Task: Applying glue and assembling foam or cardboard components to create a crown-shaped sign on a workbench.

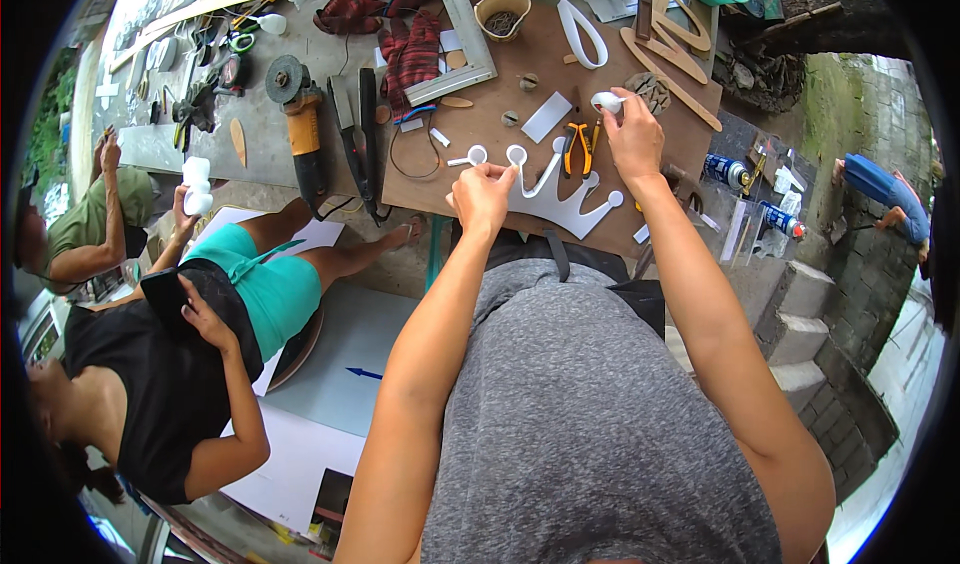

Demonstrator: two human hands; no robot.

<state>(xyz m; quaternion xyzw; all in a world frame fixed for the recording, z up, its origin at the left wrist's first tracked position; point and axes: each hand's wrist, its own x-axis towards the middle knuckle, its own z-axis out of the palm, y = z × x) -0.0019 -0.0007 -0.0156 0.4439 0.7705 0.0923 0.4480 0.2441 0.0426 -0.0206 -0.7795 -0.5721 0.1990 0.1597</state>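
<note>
A white crown-shaped cutout (572, 210) with round-tipped points lies at the near edge of the brown work board (660, 89). My left hand (482, 199) is closed, thumb and fingertips pinching at the crown's left points. Raised over the board to the right, my right hand (637, 139) grips a small white rounded thing (606, 101), partly covered by the fingers; its kind is unclear. Orange-and-black pliers (577, 151) lie between my hands, just above the crown. A pale rectangular piece (548, 117) sits farther back.
An angle grinder (297, 124) and long black-handled tools (355, 139) stand left of the board. Red-and-black gloves (408, 59), a metal square (462, 34) and a small tub (502, 14) are behind. Spray cans (728, 172) lie right. A person holding a phone (168, 299) sits at left.
</note>
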